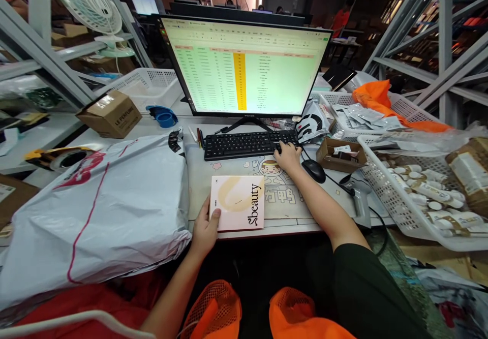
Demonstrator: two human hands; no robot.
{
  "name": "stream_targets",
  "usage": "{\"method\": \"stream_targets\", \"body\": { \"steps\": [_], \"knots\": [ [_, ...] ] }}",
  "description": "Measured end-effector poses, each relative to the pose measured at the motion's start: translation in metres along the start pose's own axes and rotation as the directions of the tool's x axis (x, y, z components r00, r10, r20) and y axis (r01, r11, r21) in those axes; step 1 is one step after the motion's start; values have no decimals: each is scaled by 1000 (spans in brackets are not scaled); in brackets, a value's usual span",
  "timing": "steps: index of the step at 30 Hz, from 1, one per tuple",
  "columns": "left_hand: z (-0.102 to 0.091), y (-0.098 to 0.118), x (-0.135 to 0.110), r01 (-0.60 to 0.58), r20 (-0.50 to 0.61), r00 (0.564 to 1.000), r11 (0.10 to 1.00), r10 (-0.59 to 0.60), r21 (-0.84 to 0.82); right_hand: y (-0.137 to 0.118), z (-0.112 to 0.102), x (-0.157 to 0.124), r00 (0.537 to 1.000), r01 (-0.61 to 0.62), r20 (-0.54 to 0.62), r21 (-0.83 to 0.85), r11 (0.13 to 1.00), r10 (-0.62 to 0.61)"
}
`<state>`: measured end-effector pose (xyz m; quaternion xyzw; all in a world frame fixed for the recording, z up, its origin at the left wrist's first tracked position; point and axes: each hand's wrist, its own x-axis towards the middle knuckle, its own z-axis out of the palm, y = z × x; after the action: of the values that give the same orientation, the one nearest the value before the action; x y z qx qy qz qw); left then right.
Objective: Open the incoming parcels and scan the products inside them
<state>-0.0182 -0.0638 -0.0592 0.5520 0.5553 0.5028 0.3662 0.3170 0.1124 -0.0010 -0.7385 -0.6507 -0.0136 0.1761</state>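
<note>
My left hand grips the left edge of a cream box printed "beauty", thumb on its front. The box is tilted up at the desk's front edge. On the right end of a black keyboard rests my right hand, its fingers spread over the number keys and holding nothing. Behind the keyboard stands a monitor showing a spreadsheet with one orange column. A black mouse lies just right of my right wrist.
A big white plastic mailer bag covers the desk's left side. Behind it are a cardboard box and a blue tape dispenser. To the right are a small open carton, a barcode scanner and a white basket of bottles.
</note>
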Motion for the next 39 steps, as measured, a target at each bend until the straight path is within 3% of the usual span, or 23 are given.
{"method": "stream_targets", "body": {
  "steps": [13, 24, 39],
  "knots": [
    [0, 1, 0, 12, 3, 1000, 1000, -12, 0, -58, 11, 54, 991, 27, 130, -56, 998, -19],
    [1, 1, 0, -4, 19, 1000, 999, 4, -34, -11, 11, -9, 988, 5, 154, -118, 993, 13],
    [1, 5, -1, -40, 40, 998, 998, 42, -43, -9, 24, -15, 995, 91, -21, -110, 990, -94]
  ]
}}
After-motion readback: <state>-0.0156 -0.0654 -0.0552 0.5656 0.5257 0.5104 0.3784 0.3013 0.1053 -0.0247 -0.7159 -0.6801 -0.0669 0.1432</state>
